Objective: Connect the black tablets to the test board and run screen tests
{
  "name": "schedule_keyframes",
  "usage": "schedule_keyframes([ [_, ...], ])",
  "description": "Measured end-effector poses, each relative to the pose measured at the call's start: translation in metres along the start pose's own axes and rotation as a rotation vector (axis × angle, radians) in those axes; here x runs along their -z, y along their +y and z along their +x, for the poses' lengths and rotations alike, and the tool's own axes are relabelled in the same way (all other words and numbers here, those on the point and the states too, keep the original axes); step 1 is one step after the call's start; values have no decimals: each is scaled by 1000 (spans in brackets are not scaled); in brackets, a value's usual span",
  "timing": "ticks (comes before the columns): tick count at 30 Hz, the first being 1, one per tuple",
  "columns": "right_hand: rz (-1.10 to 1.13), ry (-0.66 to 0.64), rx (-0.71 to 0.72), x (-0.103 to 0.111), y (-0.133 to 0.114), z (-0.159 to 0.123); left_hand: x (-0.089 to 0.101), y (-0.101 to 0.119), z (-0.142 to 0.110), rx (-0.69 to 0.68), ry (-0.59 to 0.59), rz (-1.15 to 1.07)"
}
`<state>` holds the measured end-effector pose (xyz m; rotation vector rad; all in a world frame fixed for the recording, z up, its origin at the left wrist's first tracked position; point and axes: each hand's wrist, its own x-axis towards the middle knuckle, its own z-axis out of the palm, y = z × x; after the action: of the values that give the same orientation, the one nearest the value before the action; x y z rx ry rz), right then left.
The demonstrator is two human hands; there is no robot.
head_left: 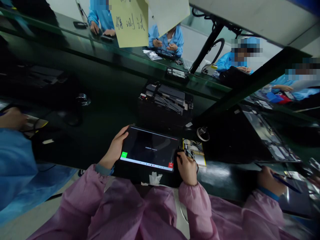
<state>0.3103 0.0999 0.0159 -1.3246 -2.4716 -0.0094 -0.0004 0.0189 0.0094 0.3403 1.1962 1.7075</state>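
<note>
Left hand [116, 149] grasps a tablet [150, 143]; right hand [188, 167] is at the opposite edge (I cannot tell its hold). Probably stiff, fragile; best held by edges.

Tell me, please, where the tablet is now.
In the head view, the tablet is just below centre, between the left hand and the right hand.

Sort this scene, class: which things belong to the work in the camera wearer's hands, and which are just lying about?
In the work, judging by contact:
tablet, screen lit
left hand, holding its left edge
right hand, at its right edge

Apparently lying about:
stacked flat parts
white-rimmed round object
crumpled white scrap
</note>
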Motion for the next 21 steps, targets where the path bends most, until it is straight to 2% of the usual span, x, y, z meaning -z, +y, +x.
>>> schedule_keyframes([
  [21,-47,54,-9,-1,-5,4,-3,2,-1,-24,50,47],
])
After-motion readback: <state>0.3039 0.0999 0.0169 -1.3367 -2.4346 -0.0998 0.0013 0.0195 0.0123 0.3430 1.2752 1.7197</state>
